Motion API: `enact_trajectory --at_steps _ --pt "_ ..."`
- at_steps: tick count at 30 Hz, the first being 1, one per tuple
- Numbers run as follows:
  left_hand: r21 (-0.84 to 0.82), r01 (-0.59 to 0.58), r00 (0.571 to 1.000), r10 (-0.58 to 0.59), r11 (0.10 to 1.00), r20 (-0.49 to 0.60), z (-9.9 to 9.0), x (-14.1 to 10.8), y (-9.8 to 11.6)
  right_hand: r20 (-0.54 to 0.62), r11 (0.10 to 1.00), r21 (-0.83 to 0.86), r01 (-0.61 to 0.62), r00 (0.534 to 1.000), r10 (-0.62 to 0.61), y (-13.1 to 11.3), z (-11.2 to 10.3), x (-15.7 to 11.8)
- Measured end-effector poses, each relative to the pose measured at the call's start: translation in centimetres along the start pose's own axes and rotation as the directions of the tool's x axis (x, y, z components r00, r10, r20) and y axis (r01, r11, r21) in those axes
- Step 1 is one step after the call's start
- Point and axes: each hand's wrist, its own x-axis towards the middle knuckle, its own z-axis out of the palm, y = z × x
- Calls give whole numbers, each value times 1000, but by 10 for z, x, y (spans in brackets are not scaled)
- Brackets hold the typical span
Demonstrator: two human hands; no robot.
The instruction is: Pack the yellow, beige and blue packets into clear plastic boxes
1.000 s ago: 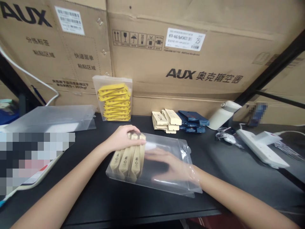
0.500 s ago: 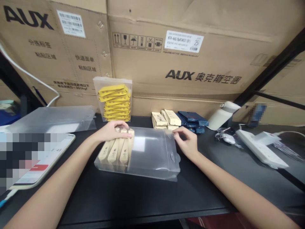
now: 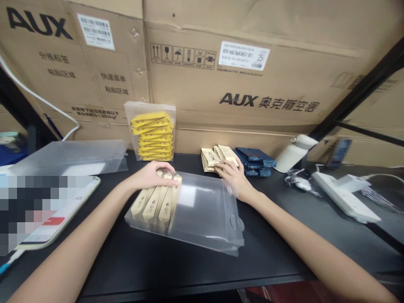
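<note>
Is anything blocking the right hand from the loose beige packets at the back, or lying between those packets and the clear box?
Nothing visible blocks the right hand: it seems to touch the loose beige packets. Between them and the clear box, only that hand intrudes.

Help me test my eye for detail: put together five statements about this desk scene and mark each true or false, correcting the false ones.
1. The left hand is at the end of the clear box where the tan packets are. True.
2. The right hand is on the white bottle. False: the right hand is at the cream packets.
3. The yellow packets are in an upright clear case. True.
4. The white bottle is left of the yellow packets. False: it is to their right, past the navy packets.
5. The navy packets lie just right of the cream packets. True.
</note>
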Motion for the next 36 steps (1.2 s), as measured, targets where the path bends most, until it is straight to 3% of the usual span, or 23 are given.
enact_trajectory --at_steps 4,7,9,11,13,15,17,19,22,24,26,28,30,36 --pt "-3 -1 1000 1 1000 -11 0 0 -1 -59 997 34 62 996 -60 1 -1 -1" --pt "-14 17 999 -17 1000 -38 -1 1 -5 -272 993 42 108 958 -92 0 -8 1" --pt "-18 34 997 -35 999 -66 -4 1 -9 -480 996 54 68 877 -34 -2 -17 3" --pt "-23 52 994 -54 998 -94 -7 1 -14 -664 995 94 -8 744 69 -6 -30 5" --pt "-27 75 989 -78 997 -126 -10 0 -19 -765 988 145 -58 627 149 -10 -43 6" --pt "-23 101 981 -104 995 -164 -13 -1 -22 -784 960 260 -102 559 271 -12 -55 4" --pt "-15 130 970 -130 991 -207 -15 -2 -24 -731 891 429 -151 521 440 -13 -62 2" --pt "-17 160 959 -159 987 -236 -16 -3 -25 -607 765 616 -187 506 613 -9 -68 -1" --pt "-32 195 949 -197 980 -246 -18 -3 -26 -237 431 862 -267 539 808 4 -74 -4" --pt "-36 205 948 -208 978 -242 -20 -4 -26 47 184 915 -359 547 836 16 -78 -6" --pt "-33 209 947 -211 977 -240 -21 -4 -26 208 27 912 -410 518 830 27 -80 -8" --pt "-22 213 948 -212 977 -236 -21 -5 -26 292 -64 903 -425 497 817 35 -79 -11" --pt "-11 216 948 -213 976 -236 -22 -5 -27 354 -119 891 -438 506 787 38 -76 -13" --pt "-5 196 952 -191 981 -241 -22 -6 -27 451 -137 853 -504 578 680 21 -63 -12"
